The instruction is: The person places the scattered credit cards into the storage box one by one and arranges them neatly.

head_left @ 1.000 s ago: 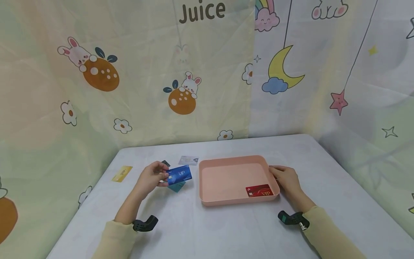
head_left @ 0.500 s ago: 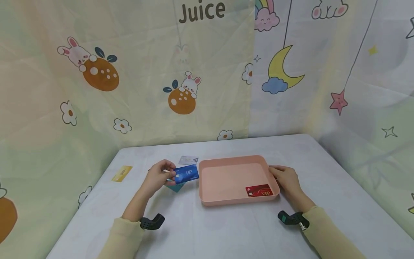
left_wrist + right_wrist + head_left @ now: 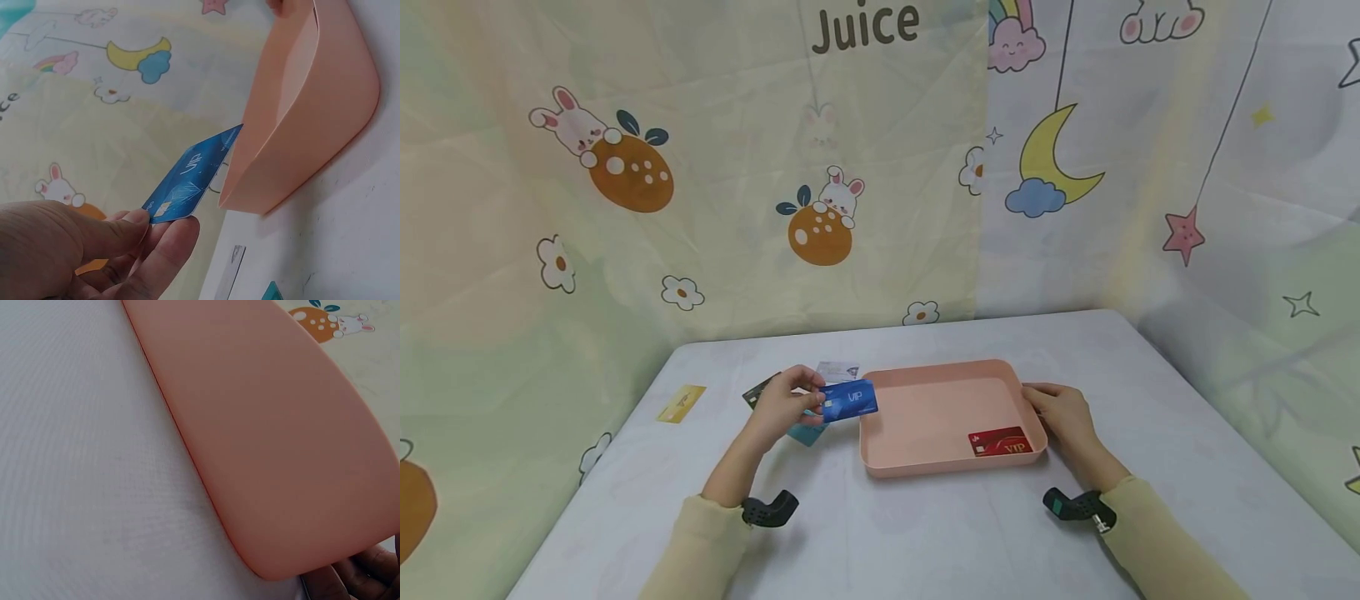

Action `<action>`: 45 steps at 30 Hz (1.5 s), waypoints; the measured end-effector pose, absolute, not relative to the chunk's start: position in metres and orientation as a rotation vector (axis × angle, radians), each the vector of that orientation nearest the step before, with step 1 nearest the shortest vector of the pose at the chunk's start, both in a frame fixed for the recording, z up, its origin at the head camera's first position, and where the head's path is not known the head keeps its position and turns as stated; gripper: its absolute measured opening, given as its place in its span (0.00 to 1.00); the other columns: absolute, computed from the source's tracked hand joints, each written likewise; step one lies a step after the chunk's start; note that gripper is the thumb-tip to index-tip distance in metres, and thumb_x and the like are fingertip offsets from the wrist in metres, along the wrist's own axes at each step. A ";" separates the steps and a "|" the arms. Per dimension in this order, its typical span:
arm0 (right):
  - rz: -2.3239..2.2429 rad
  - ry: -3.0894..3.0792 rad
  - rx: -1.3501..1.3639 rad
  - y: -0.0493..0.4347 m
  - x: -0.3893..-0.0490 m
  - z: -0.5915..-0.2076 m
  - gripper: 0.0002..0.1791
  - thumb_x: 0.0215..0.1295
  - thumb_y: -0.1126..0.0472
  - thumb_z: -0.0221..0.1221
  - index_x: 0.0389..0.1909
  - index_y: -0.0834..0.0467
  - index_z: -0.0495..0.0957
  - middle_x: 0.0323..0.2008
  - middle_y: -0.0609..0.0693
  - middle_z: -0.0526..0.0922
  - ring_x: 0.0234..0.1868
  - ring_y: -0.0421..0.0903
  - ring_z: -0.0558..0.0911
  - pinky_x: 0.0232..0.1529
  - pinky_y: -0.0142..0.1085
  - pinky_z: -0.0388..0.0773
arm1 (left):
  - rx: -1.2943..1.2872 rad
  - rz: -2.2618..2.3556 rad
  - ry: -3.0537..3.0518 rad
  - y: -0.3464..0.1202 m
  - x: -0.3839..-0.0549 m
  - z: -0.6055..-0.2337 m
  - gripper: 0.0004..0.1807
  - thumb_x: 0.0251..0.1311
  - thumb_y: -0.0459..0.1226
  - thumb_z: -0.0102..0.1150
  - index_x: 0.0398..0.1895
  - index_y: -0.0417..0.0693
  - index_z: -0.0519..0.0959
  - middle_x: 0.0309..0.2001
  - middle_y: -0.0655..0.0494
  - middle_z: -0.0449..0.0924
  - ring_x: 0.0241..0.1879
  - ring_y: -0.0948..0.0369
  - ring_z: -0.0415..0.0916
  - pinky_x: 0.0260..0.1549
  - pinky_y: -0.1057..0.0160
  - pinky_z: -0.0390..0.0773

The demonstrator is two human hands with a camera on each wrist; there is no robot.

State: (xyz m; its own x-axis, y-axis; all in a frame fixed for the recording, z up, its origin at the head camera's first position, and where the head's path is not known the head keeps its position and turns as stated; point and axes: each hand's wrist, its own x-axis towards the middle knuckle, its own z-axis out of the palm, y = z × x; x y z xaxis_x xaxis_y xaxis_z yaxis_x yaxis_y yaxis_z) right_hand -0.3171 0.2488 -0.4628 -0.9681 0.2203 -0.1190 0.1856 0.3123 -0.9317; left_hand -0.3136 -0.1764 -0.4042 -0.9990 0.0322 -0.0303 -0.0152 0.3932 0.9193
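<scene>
Currently left hand [image 3: 786, 406] has its grip closed in a pinch on one short end of the blue VIP card [image 3: 852, 401], held above the surface [image 3: 940, 542]; from the head view, free end overlaps left rim of the pink tray [image 3: 925, 421]. Card should handle light, thin, fairly stiff; smooth faces may slip, so short edge suits. Right hand [image 3: 1066, 414] touches tray's right side; whether that grip clasps it, cannot tell.
</scene>
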 end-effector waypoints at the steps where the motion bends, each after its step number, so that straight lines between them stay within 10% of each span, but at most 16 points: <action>1: 1.783 -2.522 -0.390 0.249 -0.317 -0.463 0.31 0.76 0.49 0.55 0.68 0.68 0.73 0.65 0.68 0.77 0.59 0.56 0.80 0.43 0.27 0.84 | 0.021 1.705 2.587 -0.175 -0.314 -0.404 0.10 0.69 0.27 0.61 0.51 0.38 0.77 0.45 0.42 0.77 0.36 0.55 0.82 0.33 0.59 0.89; 45: 1.788 -2.530 -0.401 0.247 -0.316 -0.461 0.31 0.77 0.49 0.54 0.69 0.68 0.72 0.66 0.68 0.76 0.63 0.60 0.80 0.54 0.38 0.85 | 0.244 1.733 2.426 -0.099 -0.328 -0.419 0.11 0.67 0.25 0.61 0.51 0.35 0.77 0.43 0.43 0.78 0.31 0.57 0.86 0.34 0.55 0.89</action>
